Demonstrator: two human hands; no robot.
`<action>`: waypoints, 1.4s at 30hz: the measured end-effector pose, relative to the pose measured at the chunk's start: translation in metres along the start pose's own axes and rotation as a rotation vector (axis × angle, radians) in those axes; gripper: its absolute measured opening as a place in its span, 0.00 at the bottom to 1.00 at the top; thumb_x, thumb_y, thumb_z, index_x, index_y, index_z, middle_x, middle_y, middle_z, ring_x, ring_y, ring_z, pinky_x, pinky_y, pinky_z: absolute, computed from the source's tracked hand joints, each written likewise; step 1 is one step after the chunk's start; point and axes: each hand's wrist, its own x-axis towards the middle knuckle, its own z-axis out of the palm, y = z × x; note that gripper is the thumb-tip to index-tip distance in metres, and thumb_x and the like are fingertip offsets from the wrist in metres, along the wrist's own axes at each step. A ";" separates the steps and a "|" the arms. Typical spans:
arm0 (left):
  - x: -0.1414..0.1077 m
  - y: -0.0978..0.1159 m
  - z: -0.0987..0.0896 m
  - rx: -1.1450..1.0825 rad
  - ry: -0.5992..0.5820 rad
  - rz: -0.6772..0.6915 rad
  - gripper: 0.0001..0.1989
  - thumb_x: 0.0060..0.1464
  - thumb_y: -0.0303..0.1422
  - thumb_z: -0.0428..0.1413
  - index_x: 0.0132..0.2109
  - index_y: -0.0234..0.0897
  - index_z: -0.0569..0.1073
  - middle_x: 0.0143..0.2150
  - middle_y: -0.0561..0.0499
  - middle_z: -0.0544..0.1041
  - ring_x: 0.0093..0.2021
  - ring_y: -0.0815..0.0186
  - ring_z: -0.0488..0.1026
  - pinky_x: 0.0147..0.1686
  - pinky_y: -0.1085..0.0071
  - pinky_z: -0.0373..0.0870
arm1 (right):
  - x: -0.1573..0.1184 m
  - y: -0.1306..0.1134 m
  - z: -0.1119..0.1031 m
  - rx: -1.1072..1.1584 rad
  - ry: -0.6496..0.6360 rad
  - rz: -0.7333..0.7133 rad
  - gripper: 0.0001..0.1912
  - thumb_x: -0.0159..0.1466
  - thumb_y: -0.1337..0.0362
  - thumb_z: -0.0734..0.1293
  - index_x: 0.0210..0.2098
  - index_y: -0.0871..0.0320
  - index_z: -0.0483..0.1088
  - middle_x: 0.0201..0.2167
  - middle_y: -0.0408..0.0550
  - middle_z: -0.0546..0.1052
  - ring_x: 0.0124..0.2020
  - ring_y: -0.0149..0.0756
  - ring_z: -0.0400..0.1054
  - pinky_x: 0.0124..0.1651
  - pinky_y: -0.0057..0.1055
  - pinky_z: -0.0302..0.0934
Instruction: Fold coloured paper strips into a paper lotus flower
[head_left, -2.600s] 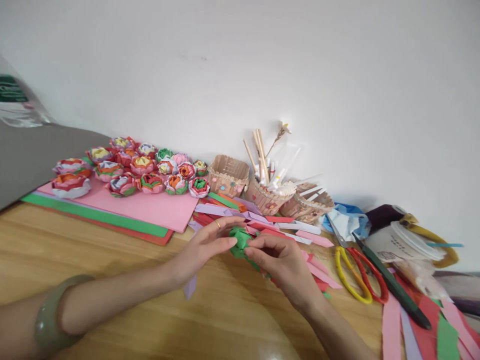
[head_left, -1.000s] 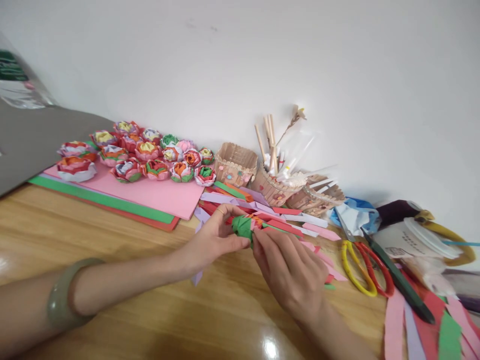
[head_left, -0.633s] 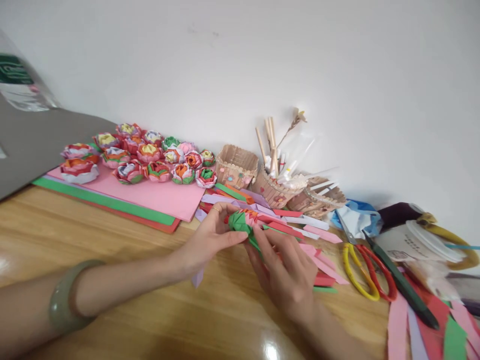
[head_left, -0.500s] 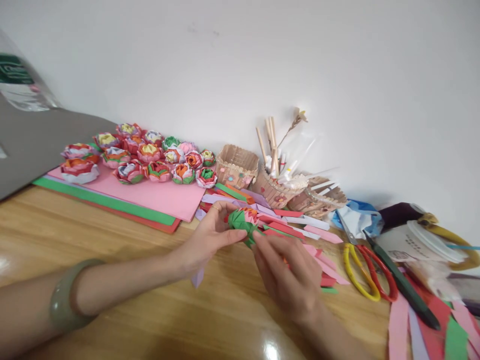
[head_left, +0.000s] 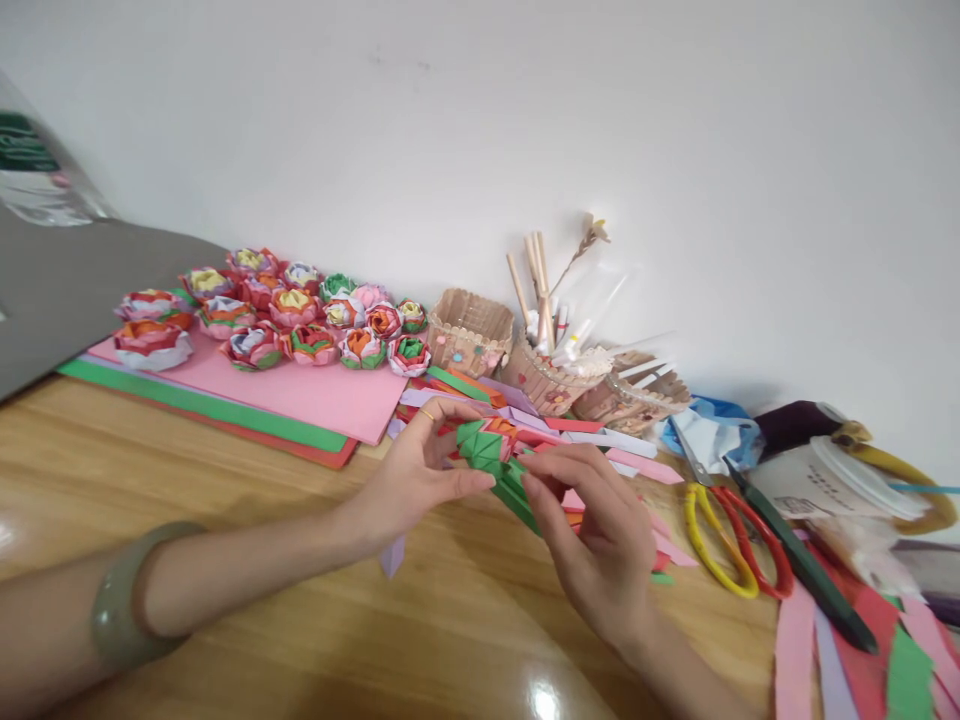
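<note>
Between the thumb and fingers of my left hand [head_left: 409,485] is a small folded paper flower [head_left: 478,447], green outside with pink and orange tips at the top. A green paper strip [head_left: 517,500] slants down from its base toward the right. My right hand [head_left: 604,545] pinches this strip near the flower with thumb and forefinger, and its other fingers are curled. Part of the flower is covered by my left fingers. Behind both hands lie folded paper strips [head_left: 641,465] in red, pink, lilac and white.
Several finished paper flowers [head_left: 311,343] sit on stacked coloured sheets [head_left: 315,395] at the left. Decorated baskets [head_left: 469,335] stand along the wall, some with sticks. On the right are scissors [head_left: 720,540], a dark green pen-like tool [head_left: 814,570], a white tub [head_left: 817,490] and more strips [head_left: 795,650].
My right hand has turned and opened out slightly at the flower's base, so more of the green strip shows. My left hand keeps its hold. The view has shifted slightly.
</note>
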 end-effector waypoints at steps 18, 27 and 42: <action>-0.003 0.007 0.002 0.127 -0.080 -0.071 0.21 0.45 0.27 0.63 0.48 0.45 0.74 0.49 0.50 0.73 0.47 0.61 0.71 0.47 0.65 0.68 | 0.011 0.002 -0.002 0.465 -0.262 0.686 0.09 0.55 0.58 0.68 0.26 0.58 0.72 0.23 0.41 0.71 0.22 0.28 0.60 0.23 0.24 0.53; -0.004 0.014 0.004 0.172 -0.025 -0.128 0.18 0.45 0.28 0.63 0.46 0.42 0.75 0.47 0.50 0.76 0.46 0.62 0.72 0.47 0.67 0.68 | 0.009 -0.002 -0.001 0.191 -0.284 0.457 0.08 0.59 0.65 0.63 0.27 0.59 0.71 0.23 0.44 0.71 0.23 0.29 0.61 0.25 0.25 0.56; 0.000 0.008 0.002 0.188 -0.021 -0.061 0.18 0.43 0.27 0.63 0.45 0.40 0.74 0.46 0.50 0.75 0.46 0.62 0.72 0.46 0.67 0.68 | 0.009 -0.002 0.001 0.180 -0.241 0.510 0.08 0.57 0.65 0.63 0.29 0.60 0.74 0.23 0.44 0.73 0.23 0.29 0.63 0.26 0.26 0.57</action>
